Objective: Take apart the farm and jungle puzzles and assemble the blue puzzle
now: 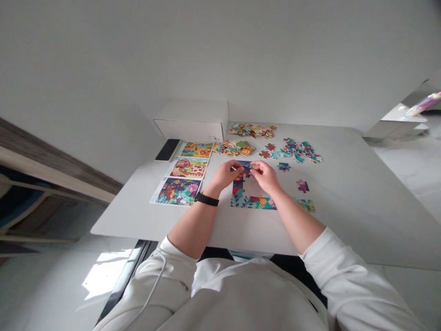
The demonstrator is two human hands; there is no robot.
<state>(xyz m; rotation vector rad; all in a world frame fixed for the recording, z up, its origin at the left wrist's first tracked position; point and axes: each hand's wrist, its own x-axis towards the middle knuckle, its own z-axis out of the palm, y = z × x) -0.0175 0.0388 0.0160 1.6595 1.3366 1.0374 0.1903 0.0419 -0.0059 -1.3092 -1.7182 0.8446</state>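
Both hands meet above the white table [344,193]. My left hand [228,174], with a black watch on its wrist, and my right hand [264,174] pinch the same dark blue puzzle piece [245,167] between their fingertips. Just below them lies a partly joined strip of puzzle [253,201] with leaves and flowers, running along the near part of the table. A single purple piece [302,185] and a teal piece [306,204] lie to the right of my right forearm.
Three picture cards [179,191] lie in a column at the left. Heaps of loose pieces [299,151] spread across the far side, next to a white box [191,120] and a black phone [167,149]. The wall rises behind the table.
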